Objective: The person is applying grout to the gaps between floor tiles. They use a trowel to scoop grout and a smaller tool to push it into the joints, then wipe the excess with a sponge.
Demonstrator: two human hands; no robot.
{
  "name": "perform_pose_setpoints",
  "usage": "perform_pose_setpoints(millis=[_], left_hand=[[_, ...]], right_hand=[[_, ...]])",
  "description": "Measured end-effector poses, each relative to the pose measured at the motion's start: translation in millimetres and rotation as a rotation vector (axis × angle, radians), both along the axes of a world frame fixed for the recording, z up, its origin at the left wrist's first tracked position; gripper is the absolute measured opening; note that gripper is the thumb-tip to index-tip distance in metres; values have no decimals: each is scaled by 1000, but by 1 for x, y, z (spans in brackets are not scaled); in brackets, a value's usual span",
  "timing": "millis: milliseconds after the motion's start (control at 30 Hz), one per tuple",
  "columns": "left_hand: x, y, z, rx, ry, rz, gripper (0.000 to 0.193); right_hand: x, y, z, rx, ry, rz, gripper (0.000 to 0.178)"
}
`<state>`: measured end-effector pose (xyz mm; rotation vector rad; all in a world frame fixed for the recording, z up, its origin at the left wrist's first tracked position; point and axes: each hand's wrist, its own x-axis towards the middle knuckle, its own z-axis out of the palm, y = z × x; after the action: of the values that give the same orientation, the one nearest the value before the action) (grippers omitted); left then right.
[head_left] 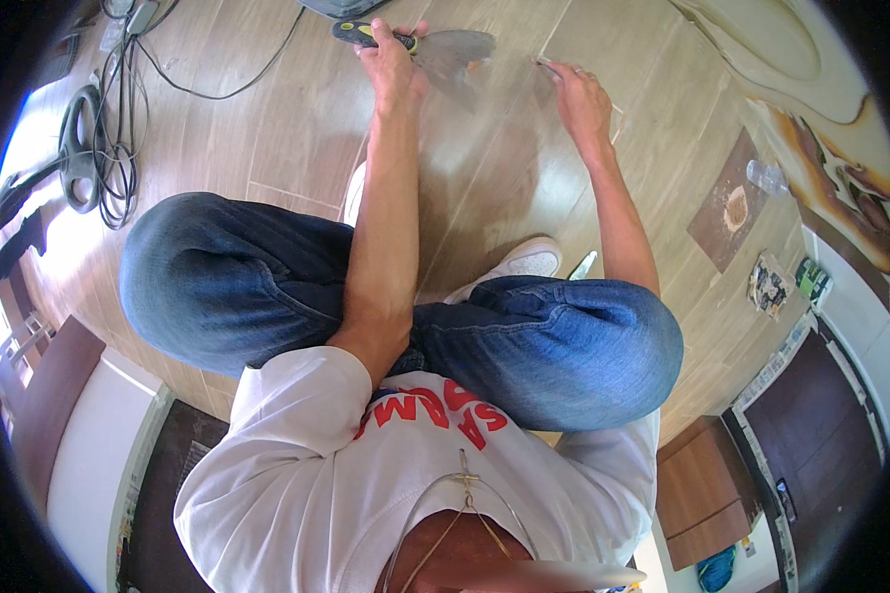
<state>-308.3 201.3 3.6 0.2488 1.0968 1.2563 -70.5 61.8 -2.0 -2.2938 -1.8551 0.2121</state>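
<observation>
My left hand (394,67) is out at the far end of my reach, fingers wrapped round the black and yellow-green handle (351,33) of a wide putty knife. Its grey, fan-shaped blade (455,45) points right, low over the wood-look floor (485,148); whether it touches is unclear. To the right, my right hand (583,107) is held close to the floor with its fingers pinched together. A small, thin thing (543,62) sticks out from the fingertips, too small to name. Between my knees and the right forearm, a pale pointed blade (583,265) lies beside my white shoe (530,261).
Black cables (119,163) lie coiled on the left. At right, a brown board (710,229) carries a heap of pale powder (736,209), with a clear plastic cup (765,177) alongside. Farther right are a green container (813,281) and a glossy marble-patterned surface (841,148).
</observation>
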Motion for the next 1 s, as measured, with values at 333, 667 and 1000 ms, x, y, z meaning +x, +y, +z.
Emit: perform_pose_setpoints(millis=[333, 667, 1000], left_hand=[[5, 2, -1, 1, -17, 7, 35], [1, 6, 15, -5, -35, 50, 25], [-6, 5, 1, 12, -62, 44, 29]], right_hand=[[-29, -24, -22, -32, -235, 42, 42], [-24, -14, -22, -94, -240, -45, 40], [-10, -11, -15, 19, -41, -44, 32]])
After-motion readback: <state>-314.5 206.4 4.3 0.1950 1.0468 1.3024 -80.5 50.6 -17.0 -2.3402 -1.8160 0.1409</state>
